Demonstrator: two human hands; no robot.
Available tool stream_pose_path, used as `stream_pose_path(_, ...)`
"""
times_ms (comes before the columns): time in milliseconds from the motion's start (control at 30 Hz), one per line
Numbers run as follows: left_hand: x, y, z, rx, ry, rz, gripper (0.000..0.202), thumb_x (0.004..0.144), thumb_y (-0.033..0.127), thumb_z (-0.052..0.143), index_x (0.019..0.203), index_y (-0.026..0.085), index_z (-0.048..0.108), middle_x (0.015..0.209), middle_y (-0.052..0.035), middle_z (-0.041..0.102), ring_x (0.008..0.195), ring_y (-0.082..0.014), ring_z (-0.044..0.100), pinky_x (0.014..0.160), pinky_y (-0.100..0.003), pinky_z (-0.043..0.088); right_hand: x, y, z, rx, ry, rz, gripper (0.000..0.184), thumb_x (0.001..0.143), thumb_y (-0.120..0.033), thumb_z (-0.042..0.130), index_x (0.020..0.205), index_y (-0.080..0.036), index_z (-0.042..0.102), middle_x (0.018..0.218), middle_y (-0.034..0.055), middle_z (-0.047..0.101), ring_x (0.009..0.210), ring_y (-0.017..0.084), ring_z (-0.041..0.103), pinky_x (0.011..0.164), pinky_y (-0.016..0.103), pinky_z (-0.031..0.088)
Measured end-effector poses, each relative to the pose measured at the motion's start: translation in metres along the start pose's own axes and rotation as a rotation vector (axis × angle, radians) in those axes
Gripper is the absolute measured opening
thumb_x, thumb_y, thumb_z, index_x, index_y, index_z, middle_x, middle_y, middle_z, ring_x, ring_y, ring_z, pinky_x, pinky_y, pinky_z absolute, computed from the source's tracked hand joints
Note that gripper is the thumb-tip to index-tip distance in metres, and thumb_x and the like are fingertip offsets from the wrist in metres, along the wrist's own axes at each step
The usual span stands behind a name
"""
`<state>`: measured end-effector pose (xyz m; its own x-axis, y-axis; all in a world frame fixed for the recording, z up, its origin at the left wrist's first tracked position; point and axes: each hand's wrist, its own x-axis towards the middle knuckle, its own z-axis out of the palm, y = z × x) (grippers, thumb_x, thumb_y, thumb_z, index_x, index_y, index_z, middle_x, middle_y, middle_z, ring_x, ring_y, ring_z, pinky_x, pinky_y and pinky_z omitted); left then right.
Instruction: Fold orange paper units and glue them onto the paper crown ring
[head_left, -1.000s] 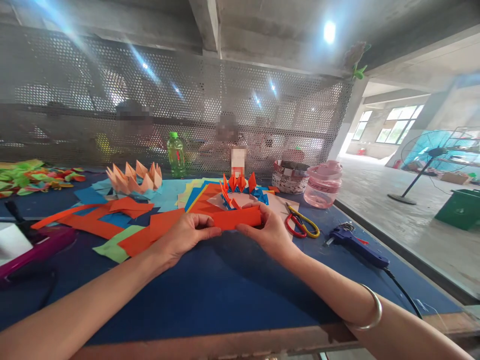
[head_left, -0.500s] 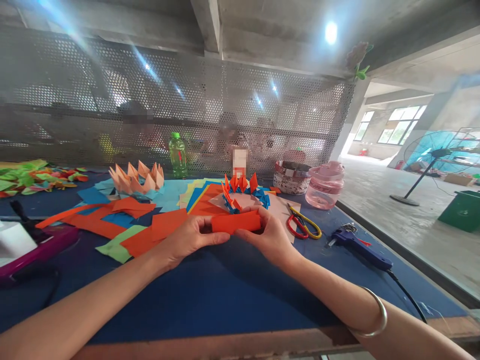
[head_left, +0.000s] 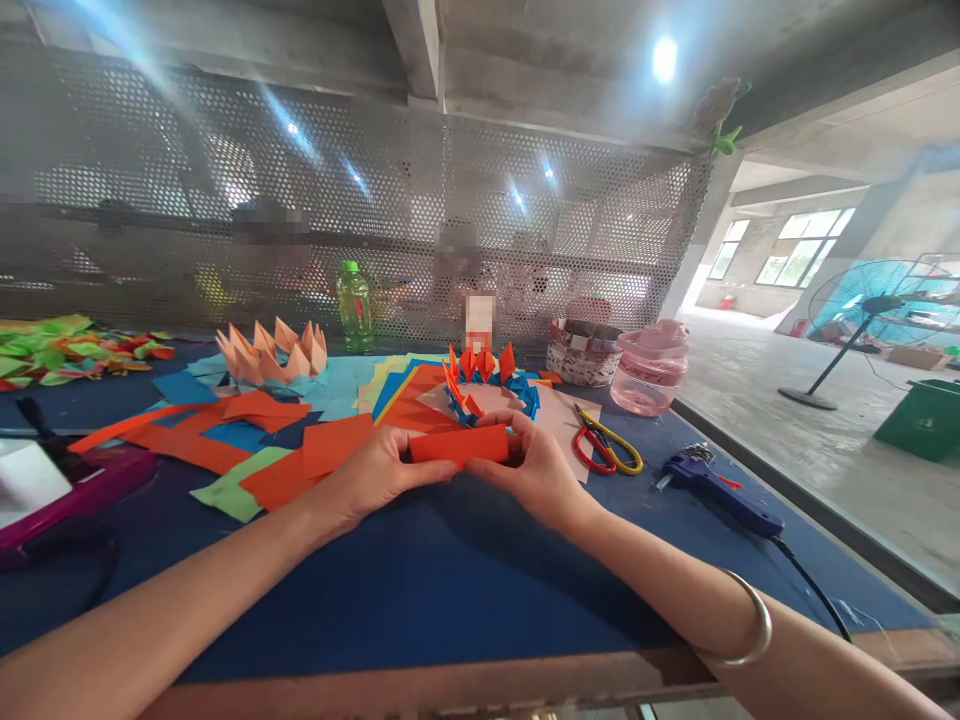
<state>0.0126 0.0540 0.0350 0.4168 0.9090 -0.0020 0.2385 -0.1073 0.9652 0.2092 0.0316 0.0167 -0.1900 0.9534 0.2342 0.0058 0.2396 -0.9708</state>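
The left hand and right hand grip an orange paper strip by its ends, fingers curled, over the blue-covered bench, just before a spiky origami ring, with red-and-yellow scissors to the right.

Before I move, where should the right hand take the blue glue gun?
Grip the blue body of the glue gun at its middle, coming from the near side with the right hand. It lies on its side on the blue mat, nozzle pointing left and cord trailing right, so the middle seems clearest.
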Motion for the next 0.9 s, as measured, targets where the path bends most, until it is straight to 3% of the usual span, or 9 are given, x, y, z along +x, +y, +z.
stream_pose_path(233,0.005,0.001,-0.011,0.025,0.059,-0.008,0.022,0.062,0.036,0.08,0.074,0.018,0.076,0.075,-0.002,0.076,0.068,-0.0163,0.063,0.066,-0.025,0.044,0.009,0.006,-0.011,-0.071,0.025,-0.064,0.046,0.067,-0.035,0.077,0.104,-0.019,0.054,0.058,-0.009,0.054,0.05,0.008,0.045,0.049,0.02,0.03)
stream_pose_path(900,0.009,-0.005,-0.017,0.07,0.044,-0.006,0.024,0.063,0.039,0.08,0.072,0.018,0.077,0.077,-0.0056,0.078,0.072,-0.019,0.067,0.072,-0.027,0.048,0.006,-0.003,-0.011,-0.123,0.049,-0.067,0.041,0.066,-0.032,0.075,0.099,-0.019,0.053,0.055,-0.0106,0.048,0.049,0.008,0.041,0.049,0.022,0.028)
